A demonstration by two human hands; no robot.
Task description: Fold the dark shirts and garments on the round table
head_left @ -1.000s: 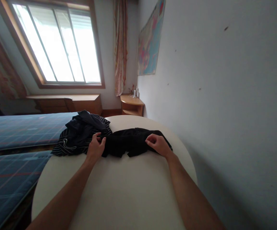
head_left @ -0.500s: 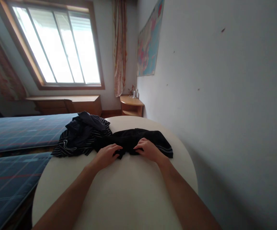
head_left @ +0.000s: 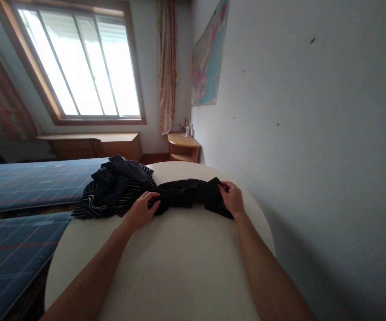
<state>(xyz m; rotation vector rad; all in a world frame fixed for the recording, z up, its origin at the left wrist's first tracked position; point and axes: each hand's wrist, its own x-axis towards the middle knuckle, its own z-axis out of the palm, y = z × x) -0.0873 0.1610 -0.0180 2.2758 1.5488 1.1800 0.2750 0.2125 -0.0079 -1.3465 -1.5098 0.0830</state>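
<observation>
A black garment (head_left: 186,191) lies bunched in a band across the far half of the round white table (head_left: 179,267). Its exact kind is hidden by the folds. My left hand (head_left: 142,208) is closed on its left part, thumb and fingers pinching the cloth. At the other end, my right hand (head_left: 233,199) grips the right edge between thumb and fingers, with a corner slightly raised. Touching the garment on the left is a heap of dark clothes (head_left: 116,187), partly striped in white; neither hand is on it.
Plaid blue mattresses (head_left: 29,187) lie to the left, beside the table. A white wall (head_left: 313,156) runs close along the right. Beyond the table are a corner shelf (head_left: 183,141), a wooden desk (head_left: 119,145) and a window (head_left: 79,67).
My hands have moved apart, the right one out to the garment's right end and the left one slightly leftward. The striped right end of the garment has been folded or lifted.
</observation>
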